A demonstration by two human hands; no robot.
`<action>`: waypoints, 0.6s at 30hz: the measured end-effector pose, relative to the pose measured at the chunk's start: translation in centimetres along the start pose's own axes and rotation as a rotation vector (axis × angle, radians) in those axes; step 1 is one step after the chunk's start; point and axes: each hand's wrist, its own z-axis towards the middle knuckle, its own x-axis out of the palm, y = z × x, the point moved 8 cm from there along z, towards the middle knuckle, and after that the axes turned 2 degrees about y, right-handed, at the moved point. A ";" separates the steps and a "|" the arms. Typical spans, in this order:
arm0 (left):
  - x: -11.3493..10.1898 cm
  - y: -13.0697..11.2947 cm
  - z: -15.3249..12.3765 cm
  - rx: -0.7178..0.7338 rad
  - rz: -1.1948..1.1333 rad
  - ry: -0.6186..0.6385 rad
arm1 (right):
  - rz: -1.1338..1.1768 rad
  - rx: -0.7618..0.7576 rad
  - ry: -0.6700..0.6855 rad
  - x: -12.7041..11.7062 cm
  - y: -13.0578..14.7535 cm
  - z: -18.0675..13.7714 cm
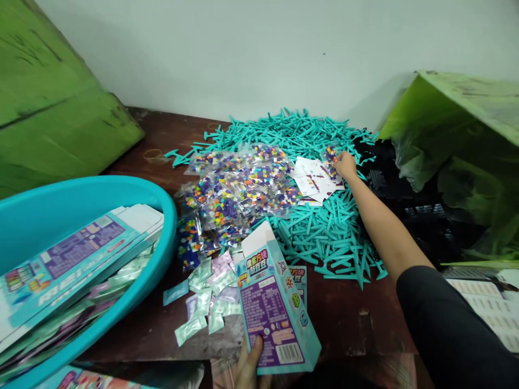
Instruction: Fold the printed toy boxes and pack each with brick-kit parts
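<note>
My left hand (249, 364) is closed on a purple and teal printed carton (270, 308), tilted upright near the table's front edge with its top flap raised. At the end of my outstretched right arm, my right hand (345, 165) pinches a small clear bag of colourful beads (331, 156). White printed sheets (314, 178) lie just left of that hand. Many more bags of colourful beads (239, 189) are heaped left of the sheets. Turquoise plastic pieces (324, 232) spread in a big pile under and around the sheets. Small green and pink sachets (211, 292) lie beside the carton.
A large turquoise basin (168, 237) on the left holds flat cartons and foil sachets. Green covered boxes (52, 108) stand at the left, with a green plastic-lined box (466, 108) at the right. Black plastic (389, 178) lies beside the pile. A pale wall (263, 54) closes off the back.
</note>
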 end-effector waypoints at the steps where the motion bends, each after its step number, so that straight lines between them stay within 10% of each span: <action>1: -0.1 0.0 0.2 -0.007 -0.003 0.008 | 0.000 -0.019 -0.024 -0.6 0.2 -0.9; 7: -1.2 0.0 1.6 -0.038 0.017 0.016 | 0.055 -0.066 -0.188 -5.1 -0.9 -6.7; 11: -0.9 -0.1 1.9 0.033 0.006 0.049 | 0.591 -0.064 -0.278 -7.8 -3.2 -10.2; 14: -0.9 -0.3 1.9 0.094 0.009 0.045 | 1.084 0.020 0.089 -5.5 -3.4 -12.8; 18: -1.2 -0.4 1.7 0.086 0.027 -0.016 | 1.047 0.001 0.810 0.2 0.3 -18.8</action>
